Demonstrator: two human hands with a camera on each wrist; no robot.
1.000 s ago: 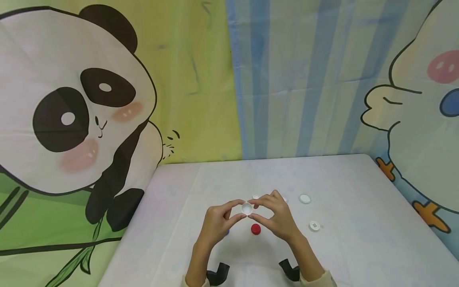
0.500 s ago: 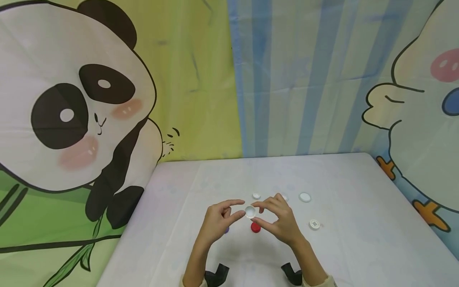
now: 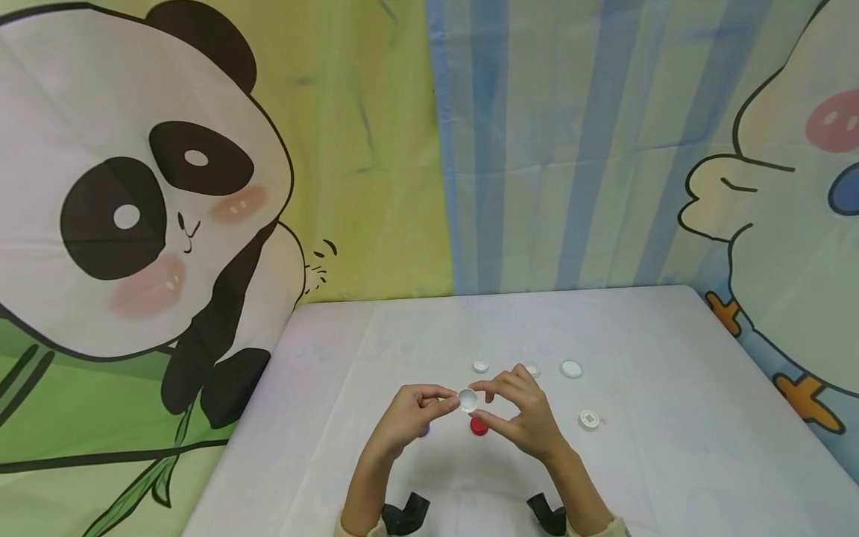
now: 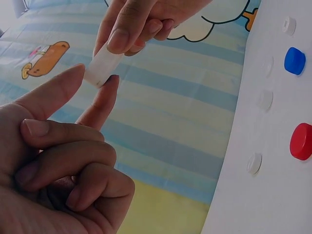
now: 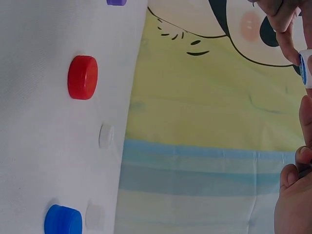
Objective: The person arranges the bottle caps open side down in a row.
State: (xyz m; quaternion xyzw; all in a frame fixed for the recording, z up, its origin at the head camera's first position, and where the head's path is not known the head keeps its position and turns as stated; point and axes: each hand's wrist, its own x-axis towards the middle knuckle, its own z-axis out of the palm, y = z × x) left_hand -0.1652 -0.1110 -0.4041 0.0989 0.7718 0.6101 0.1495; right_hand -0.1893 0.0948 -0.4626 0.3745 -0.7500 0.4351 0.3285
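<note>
A small white round bottle cap (image 3: 467,400) is held above the table between both hands, its hollow side facing the head camera. My left hand (image 3: 409,418) pinches its left edge between thumb and index finger, the other fingers curled in. With thumb and index finger, my right hand (image 3: 526,414) grips the cap from the other side. In the right wrist view the cap (image 5: 307,68) shows blue inside, cut by the frame edge. Below the hands lie a red bottle cap (image 3: 479,426) and a purple one (image 3: 424,430), half hidden by my left hand.
Several white caps lie farther back and right, among them a flat one (image 3: 571,369) and one with a square mark (image 3: 589,421). A blue cap (image 4: 295,61) shows in the wrist views. Black mounts (image 3: 406,514) sit at the wrists. Printed curtains (image 3: 376,149) border the white table (image 3: 376,335).
My left thumb and index finger, spread apart half a second ago, have come together at the cap's left edge. The cap has moved slightly right and down since one second ago.
</note>
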